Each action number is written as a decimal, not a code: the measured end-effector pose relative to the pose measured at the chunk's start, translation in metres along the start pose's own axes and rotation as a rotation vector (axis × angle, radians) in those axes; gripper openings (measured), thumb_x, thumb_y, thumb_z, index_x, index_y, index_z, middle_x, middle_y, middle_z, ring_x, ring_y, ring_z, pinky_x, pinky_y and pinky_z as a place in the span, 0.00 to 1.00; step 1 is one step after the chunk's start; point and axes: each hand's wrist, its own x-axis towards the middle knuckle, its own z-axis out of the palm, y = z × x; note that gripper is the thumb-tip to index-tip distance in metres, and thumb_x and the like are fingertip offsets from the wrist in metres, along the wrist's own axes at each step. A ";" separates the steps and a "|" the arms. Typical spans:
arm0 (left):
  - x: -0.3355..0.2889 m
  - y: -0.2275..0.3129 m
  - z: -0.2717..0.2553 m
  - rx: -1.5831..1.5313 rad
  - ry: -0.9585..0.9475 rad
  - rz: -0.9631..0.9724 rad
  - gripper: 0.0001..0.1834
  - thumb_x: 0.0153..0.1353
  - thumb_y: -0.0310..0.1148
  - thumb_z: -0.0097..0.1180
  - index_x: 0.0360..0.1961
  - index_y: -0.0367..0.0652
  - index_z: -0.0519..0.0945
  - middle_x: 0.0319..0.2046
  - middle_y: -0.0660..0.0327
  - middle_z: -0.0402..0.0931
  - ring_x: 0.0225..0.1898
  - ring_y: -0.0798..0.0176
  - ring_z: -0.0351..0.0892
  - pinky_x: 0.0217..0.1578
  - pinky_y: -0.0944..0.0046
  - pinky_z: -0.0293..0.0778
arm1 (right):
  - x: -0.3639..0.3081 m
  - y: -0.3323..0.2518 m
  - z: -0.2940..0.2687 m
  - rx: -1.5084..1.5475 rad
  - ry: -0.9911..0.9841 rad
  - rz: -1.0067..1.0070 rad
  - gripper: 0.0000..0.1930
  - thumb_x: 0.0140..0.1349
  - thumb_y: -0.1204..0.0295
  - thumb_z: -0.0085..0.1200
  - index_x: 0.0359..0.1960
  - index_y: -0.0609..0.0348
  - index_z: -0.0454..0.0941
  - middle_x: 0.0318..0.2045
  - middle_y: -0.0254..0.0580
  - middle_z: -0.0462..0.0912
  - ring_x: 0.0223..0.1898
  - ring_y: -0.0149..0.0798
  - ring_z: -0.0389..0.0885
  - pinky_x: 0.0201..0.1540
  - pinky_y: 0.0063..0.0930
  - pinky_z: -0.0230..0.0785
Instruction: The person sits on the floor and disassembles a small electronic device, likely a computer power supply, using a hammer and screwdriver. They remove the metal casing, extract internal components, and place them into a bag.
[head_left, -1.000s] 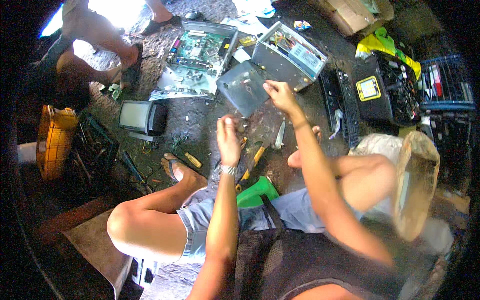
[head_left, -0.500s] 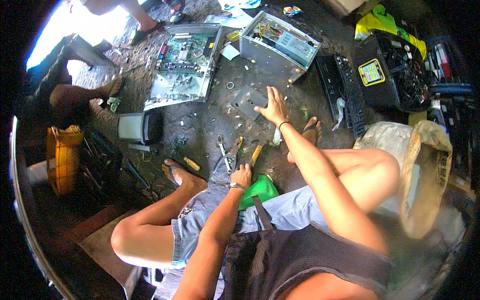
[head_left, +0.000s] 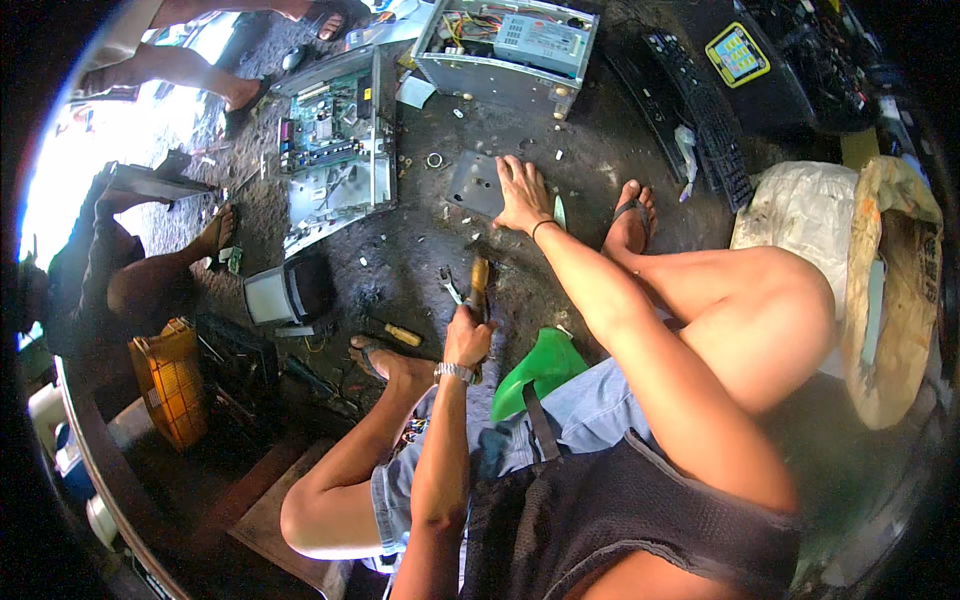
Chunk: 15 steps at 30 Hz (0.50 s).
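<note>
My right hand (head_left: 522,196) reaches out over the floor, its fingers stretched and lying along the right edge of a flat grey metal plate (head_left: 472,184) with small holes. My left hand (head_left: 468,340) is closed around a tool with a yellowish wooden handle (head_left: 480,275). The fist hides the middle of that tool, so its kind cannot be told. A metal wrench-like tool (head_left: 451,284) shows just beyond the same hand. A yellow-handled screwdriver (head_left: 402,334) lies left of it, near my left foot. Green plastic (head_left: 535,372) rests by my lap.
An opened computer case (head_left: 490,78) stands at the back, with a panel bearing a circuit board (head_left: 335,130) to its left. Dark keyboards (head_left: 715,140) lie at right, near a whitish sack (head_left: 795,205). At left are a small grey box (head_left: 275,293), an orange crate (head_left: 168,385) and another person's legs.
My left hand has closed round the wooden-handled tool and drawn it left. My right hand stays at the plate, its fingers now nearer the edge. The whole view has shifted.
</note>
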 end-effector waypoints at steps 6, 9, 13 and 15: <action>0.006 0.068 -0.011 -0.058 0.513 0.290 0.19 0.72 0.35 0.57 0.55 0.35 0.68 0.30 0.36 0.80 0.33 0.29 0.82 0.32 0.39 0.73 | -0.008 0.023 0.005 0.036 0.095 -0.013 0.68 0.27 0.48 0.84 0.76 0.52 0.59 0.70 0.41 0.64 0.68 0.54 0.65 0.73 0.51 0.55; 0.026 0.093 -0.012 -0.172 0.551 0.349 0.22 0.74 0.35 0.54 0.62 0.36 0.63 0.28 0.39 0.79 0.28 0.35 0.82 0.29 0.42 0.73 | -0.006 0.026 0.005 0.070 0.087 -0.012 0.68 0.28 0.48 0.84 0.76 0.49 0.59 0.69 0.41 0.66 0.69 0.54 0.65 0.80 0.56 0.43; 0.069 0.068 0.012 -0.038 0.517 0.326 0.20 0.74 0.35 0.54 0.59 0.37 0.65 0.28 0.38 0.80 0.29 0.31 0.82 0.29 0.39 0.72 | -0.003 0.016 0.000 0.056 0.077 0.012 0.67 0.27 0.48 0.85 0.75 0.49 0.61 0.66 0.40 0.69 0.69 0.53 0.66 0.80 0.56 0.42; 0.081 0.040 0.027 0.032 0.411 0.282 0.19 0.73 0.36 0.55 0.57 0.38 0.66 0.28 0.38 0.81 0.30 0.29 0.82 0.29 0.38 0.73 | -0.004 0.013 0.000 0.047 0.061 0.025 0.67 0.26 0.48 0.85 0.75 0.47 0.62 0.66 0.39 0.70 0.69 0.52 0.66 0.80 0.56 0.41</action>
